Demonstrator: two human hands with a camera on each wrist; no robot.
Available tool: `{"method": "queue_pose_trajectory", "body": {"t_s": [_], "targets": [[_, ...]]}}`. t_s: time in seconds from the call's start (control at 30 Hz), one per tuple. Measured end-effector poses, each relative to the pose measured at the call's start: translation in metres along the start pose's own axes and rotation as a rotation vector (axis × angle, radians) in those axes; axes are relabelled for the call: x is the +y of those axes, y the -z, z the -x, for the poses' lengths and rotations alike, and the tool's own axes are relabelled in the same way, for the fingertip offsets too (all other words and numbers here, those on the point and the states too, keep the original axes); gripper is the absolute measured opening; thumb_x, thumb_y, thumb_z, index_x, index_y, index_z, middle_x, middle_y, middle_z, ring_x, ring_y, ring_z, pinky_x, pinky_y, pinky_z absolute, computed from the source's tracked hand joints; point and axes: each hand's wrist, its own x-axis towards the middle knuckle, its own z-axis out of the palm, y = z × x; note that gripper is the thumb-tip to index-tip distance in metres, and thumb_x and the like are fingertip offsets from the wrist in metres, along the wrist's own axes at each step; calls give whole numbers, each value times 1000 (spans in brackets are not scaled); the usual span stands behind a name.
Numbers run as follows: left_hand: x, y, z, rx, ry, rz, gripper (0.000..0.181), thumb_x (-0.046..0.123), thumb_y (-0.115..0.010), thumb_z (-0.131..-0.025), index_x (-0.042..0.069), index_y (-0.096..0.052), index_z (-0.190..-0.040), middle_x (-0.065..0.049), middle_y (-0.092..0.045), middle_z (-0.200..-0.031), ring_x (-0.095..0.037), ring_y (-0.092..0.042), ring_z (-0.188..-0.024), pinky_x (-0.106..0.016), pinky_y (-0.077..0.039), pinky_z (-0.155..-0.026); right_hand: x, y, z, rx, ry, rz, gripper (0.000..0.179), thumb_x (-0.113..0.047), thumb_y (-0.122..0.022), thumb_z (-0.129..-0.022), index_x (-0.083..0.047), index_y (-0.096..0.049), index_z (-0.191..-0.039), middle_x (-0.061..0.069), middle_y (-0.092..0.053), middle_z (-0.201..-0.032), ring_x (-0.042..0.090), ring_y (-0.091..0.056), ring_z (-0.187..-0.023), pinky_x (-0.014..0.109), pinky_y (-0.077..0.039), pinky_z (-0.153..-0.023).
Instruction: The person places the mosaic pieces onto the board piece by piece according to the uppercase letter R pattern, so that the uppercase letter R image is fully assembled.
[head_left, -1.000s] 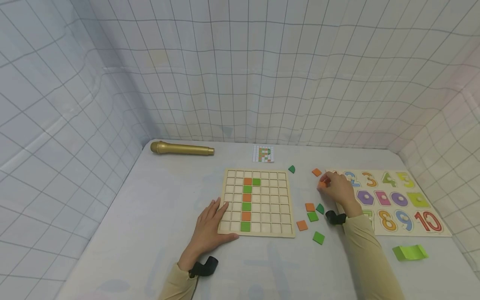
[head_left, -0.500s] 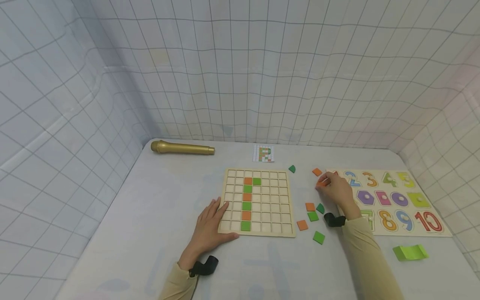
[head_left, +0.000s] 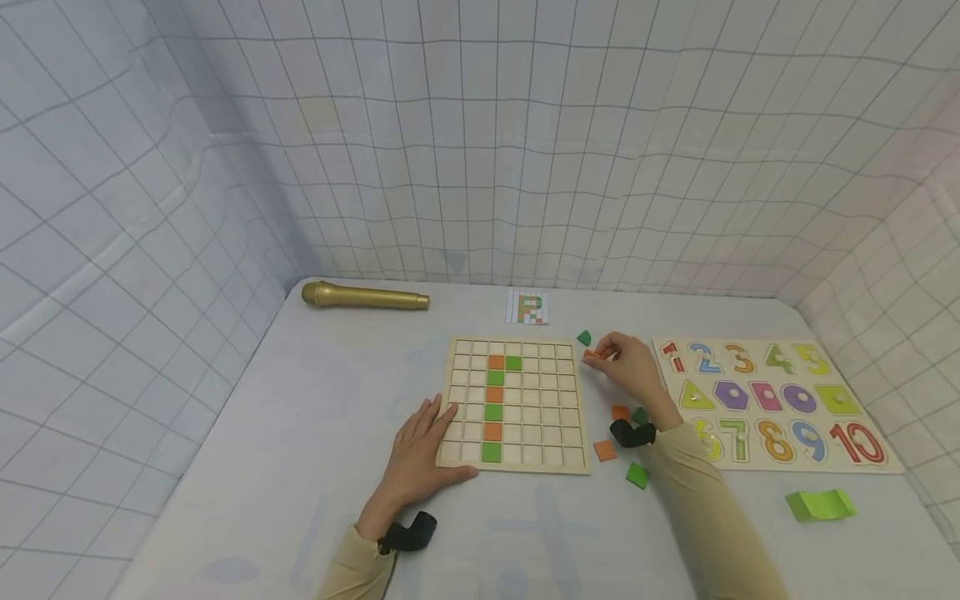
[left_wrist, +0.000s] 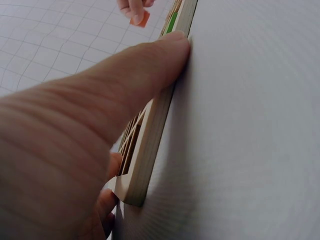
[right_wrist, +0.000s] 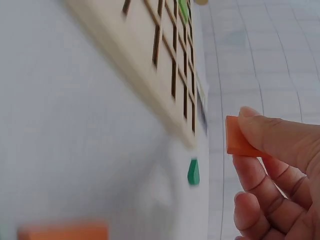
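My right hand (head_left: 630, 367) pinches an orange square tile (right_wrist: 239, 137) between thumb and fingers, just off the right side of the wooden grid board (head_left: 543, 408). On the board, orange and green tiles alternate down one column, and a green tile (head_left: 513, 363) sits to the right of the top one. My left hand (head_left: 420, 458) rests at the board's lower left corner, thumb along the near edge and fingers on the left edge. Loose by the right forearm lie orange tiles (head_left: 604, 450), a green square (head_left: 637, 476) and a partly covered dark green quarter-round (head_left: 640, 415).
A pattern card (head_left: 527, 307) lies behind the board, with another green quarter-round (head_left: 584, 337) near the far right corner. A number puzzle (head_left: 783, 425) is at right, a bent green piece (head_left: 821, 505) before it. A gold microphone (head_left: 365, 297) lies back left.
My right hand has moved left from beside the number puzzle toward the board, carrying the orange tile. The puzzle's left side is now uncovered. My left hand stays put.
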Motion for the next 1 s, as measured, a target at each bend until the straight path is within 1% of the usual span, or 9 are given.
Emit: {"method": "queue_pose_trajectory", "body": {"t_s": [0.17, 0.33, 0.47, 0.6, 0.8, 1.0], "targets": [[1, 0, -1, 3, -3, 7, 96, 50, -79, -69, 7, -39, -145, -17, -24, -153, -34, -15, -140, -58, -20, -104, -19, -19, -11, -30, 69, -27, 20, -22, -78, -80, -8, -65, -84, 3, -67, -80, 16, -54, -63, 31, -42, -58], [1, 0, 0, 9, -10, 3, 96, 50, -79, -69, 6, -39, -145, -17, -25, -152, -34, -15, -140, -58, -20, -104, -33, -35, -20, -101, 81, -35, 19, -24, -77, -81, -9, -67, -87, 0, -67, -81, 14, -52, -61, 29, -41, -53], [1, 1, 0, 14, -13, 1, 96, 49, -79, -69, 6, -39, -145, -18, -25, -152, -35, -16, -140, -58, -20, -104, -42, -45, -25, -160, 51, -29, 18, -25, -76, -82, -10, -67, -87, -2, -65, -80, 14, -52, -62, 28, -41, -53], [1, 2, 0, 8, -9, 3, 96, 49, -79, -69, 6, -39, -145, -18, -25, -152, -35, -16, -140, -58, -20, -104, -48, -52, -27, -195, 24, -12, 18, -27, -75, -83, -11, -67, -86, -3, -64, -79, 13, -54, -66, 29, -42, -56], [1, 1, 0, -5, 0, -1, 96, 50, -79, -70, 6, -38, -145, -18, -24, -153, -34, -15, -140, -58, -19, -104, -54, -59, -25, -217, 19, -8, 16, -28, -76, -82, -14, -67, -84, -4, -63, -79, 15, -54, -66, 31, -42, -59], [1, 1, 0, -4, 10, 10, 96, 51, -78, -70, 7, -38, -145, -17, -24, -153, -34, -14, -140, -58, -19, -104, -55, -61, -25, -217, 13, 3, 16, -28, -76, -82, -15, -68, -83, -3, -64, -82, 16, -58, -73, 34, -45, -64]]}}
